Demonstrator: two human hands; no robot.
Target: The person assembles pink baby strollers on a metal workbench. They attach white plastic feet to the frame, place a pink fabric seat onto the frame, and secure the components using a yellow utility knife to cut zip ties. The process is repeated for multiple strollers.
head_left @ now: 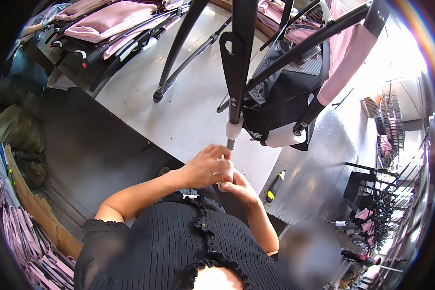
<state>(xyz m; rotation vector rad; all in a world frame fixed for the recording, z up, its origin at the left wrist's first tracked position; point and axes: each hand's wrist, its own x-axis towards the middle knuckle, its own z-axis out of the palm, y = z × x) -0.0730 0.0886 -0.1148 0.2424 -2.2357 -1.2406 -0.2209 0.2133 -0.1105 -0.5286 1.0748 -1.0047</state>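
Note:
My left hand [203, 168] and my right hand [241, 189] meet in front of my body, fingers closed round a small white plastic part [223, 167]. Fingers cover much of it, and its exact kind does not show. Just beyond my left fingertips is the lower end of a black stroller frame [237, 72], with a white collar [234, 130] and a bare grey tip [231, 144]. Whether the fingers touch that tip I cannot tell. A black fabric and mesh basket [280, 104] hangs in the frame, beside a white roller-like piece [285, 136].
The frame stands on a pale worktable [140, 116]. A black and yellow utility knife [275, 186] lies right of my hands. Folded pink stroller parts [111, 21] are stacked at the far left. Pink strips [24, 241] and cardboard [43, 217] sit at lower left; dark frames [372, 212] crowd the right.

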